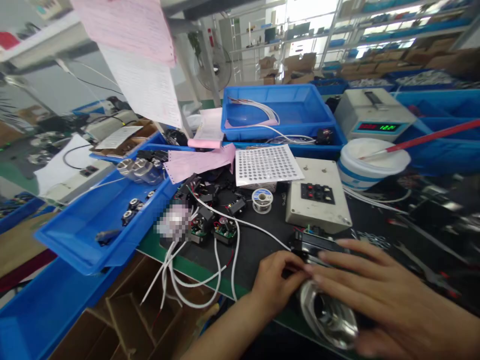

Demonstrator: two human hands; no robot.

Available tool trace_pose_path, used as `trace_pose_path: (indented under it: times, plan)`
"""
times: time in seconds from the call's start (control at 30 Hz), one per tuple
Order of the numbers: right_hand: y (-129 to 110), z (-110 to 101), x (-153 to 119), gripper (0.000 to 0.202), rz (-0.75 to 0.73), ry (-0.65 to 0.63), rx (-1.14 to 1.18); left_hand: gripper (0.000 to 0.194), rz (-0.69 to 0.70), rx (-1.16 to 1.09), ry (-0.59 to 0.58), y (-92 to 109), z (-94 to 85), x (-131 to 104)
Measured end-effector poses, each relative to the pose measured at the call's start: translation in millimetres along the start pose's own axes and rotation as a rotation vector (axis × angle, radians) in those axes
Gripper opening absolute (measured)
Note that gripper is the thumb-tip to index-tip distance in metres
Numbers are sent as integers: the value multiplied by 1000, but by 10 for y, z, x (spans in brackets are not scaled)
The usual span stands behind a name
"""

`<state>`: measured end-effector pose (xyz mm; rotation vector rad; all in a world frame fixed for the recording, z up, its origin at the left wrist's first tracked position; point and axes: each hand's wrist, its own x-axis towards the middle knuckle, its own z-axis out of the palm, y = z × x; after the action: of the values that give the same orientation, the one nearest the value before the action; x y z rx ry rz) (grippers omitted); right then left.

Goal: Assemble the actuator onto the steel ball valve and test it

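Near the bench's front edge, a shiny round metal housing (328,315) is tilted with its hollow opening toward me. My right hand (390,295) lies across it, long fingers over its upper side and thumb by its lower rim, gripping it. My left hand (279,275) is closed in a pinch at the housing's upper left, its fingertips meeting those of my right hand. What the pinch holds is hidden. Just behind the hands sits a black module with a circuit board (313,242). A white cable (258,225) runs toward it from the left.
Black modules with boards (225,230) and looped white cables lie left. Behind are a solder spool (262,201), a switch box (318,195), a perforated white sheet (266,165) and a white tub with a brush (371,165). Blue bins (93,220) flank the bench; a wrench (423,270) lies right.
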<state>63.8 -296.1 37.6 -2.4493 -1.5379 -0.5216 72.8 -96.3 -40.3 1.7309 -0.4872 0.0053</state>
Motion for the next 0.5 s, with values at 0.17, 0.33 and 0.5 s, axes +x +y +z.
trace_pose_path:
  times: [0.17, 0.33, 0.5]
  plan:
    - [30, -22, 15, 52, 46, 13, 48, 10, 28, -10, 10, -39, 70, 44]
    - [16, -90, -153, 51, 74, -3, 28, 12, 51, 34, -20, -111, 121, 54]
    - [-23, -367, -800, 36, 474, 317, -61, 21, 64, 160, -12, -94, 50, 152]
